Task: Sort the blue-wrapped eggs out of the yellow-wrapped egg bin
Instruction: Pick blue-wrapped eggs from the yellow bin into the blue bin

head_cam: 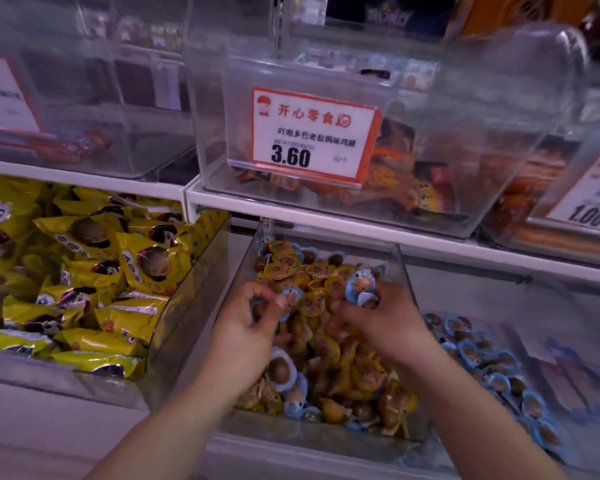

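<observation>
Item: yellow-wrapped egg bin (pixel 400 271), clear plastic, middle of the lower shelf. Contents: mostly yellow-wrapped eggs (pixel 321 271), with blue-wrapped eggs still mixed in.

Item: my left hand (pixel 257 317), inside the bin, fingers curled round a brown egg, thumb pinching a blue-wrapped egg (pixel 291 297). How many it holds in all I cannot quite tell; the frame is soft there.

Item: my right hand (pixel 378 320), also inside the bin, fingers grasping blue-wrapped eggs (pixel 361 284) raised just above the pile.

Item: blue strays left near the front wall (pixel 297 405), several, beside a pale-rimmed egg (pixel 279 370) under my left wrist.

Item: neighbouring bin to the right (pixel 520 282), holding blue-wrapped eggs (pixel 489 368); I judge it the destination.

Item: large yellow packets (pixel 94 271), left bin. Price label (pixel 312 133), upper shelf.

Status: partway. Both handfuls not yet carried over; front strays, and possibly buried ones, remain.
</observation>
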